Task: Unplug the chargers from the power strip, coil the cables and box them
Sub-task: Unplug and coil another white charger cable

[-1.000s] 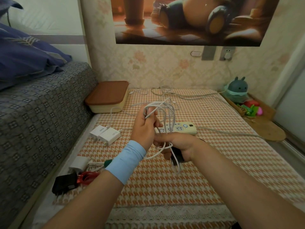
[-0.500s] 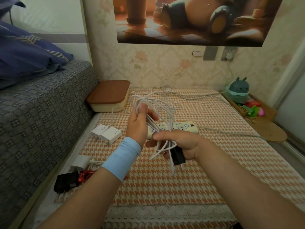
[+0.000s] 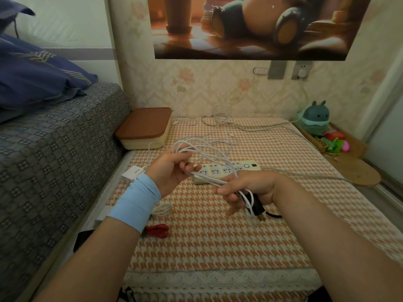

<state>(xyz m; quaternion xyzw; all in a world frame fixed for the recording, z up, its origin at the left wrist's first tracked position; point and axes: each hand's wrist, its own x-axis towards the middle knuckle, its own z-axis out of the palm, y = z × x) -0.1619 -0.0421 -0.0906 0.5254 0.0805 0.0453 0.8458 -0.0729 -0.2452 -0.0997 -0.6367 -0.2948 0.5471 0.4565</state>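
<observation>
Cable loops [image 3: 210, 179], white, in left hand [image 3: 172, 168], right hand [image 3: 246, 188]

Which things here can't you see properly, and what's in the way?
Head view:
- Black charger: mostly covered by the right hand and white cable.
- Box: lid shut, contents hidden.
- Dark object by the bed: behind the left forearm.
- Power strip: one end behind the left hand.

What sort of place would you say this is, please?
Most likely a home bedroom: a bed with a blue pillow sits at the left, floral wallpaper covers the wall, and a small toy figure stands in the corner.
</observation>
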